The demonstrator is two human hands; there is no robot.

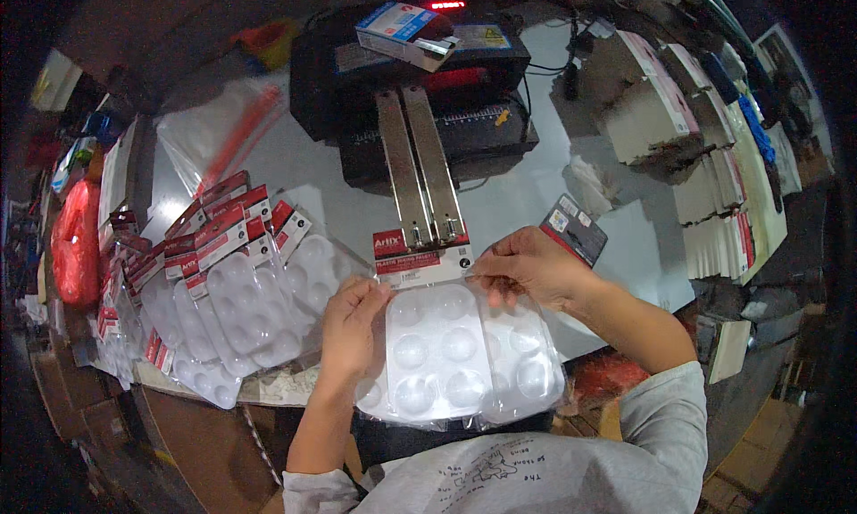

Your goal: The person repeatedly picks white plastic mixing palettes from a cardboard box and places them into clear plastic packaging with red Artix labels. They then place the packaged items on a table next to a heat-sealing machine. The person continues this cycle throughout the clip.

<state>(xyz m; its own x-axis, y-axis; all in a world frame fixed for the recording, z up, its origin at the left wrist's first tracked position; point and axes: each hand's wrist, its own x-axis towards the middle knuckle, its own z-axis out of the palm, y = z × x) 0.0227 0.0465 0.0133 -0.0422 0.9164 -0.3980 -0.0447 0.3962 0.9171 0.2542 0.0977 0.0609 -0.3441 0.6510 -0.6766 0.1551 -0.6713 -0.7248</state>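
In front of me hangs a clear plastic bag of white paint palettes with round wells [437, 358], topped by a red and white header card [406, 266]. My left hand [351, 318] pinches the bag's upper left corner, just below the card. With closed fingers, my right hand [536, 269] grips the card's right end. The card's upper edge lies at the tips of two long metal arms [418, 166] of a black stapling machine [312, 86]; the tips cover part of it. Right of the card lies a dark card [574, 228], behind my right hand.
Several bagged palettes with red header cards [241, 309] overlap at the left. Beyond them lie clear plastic bags [192, 144]. A small blue and white box [390, 28] sits on the machine. Stacks of folded cards [647, 117] stand at the right of the grey table [544, 170].
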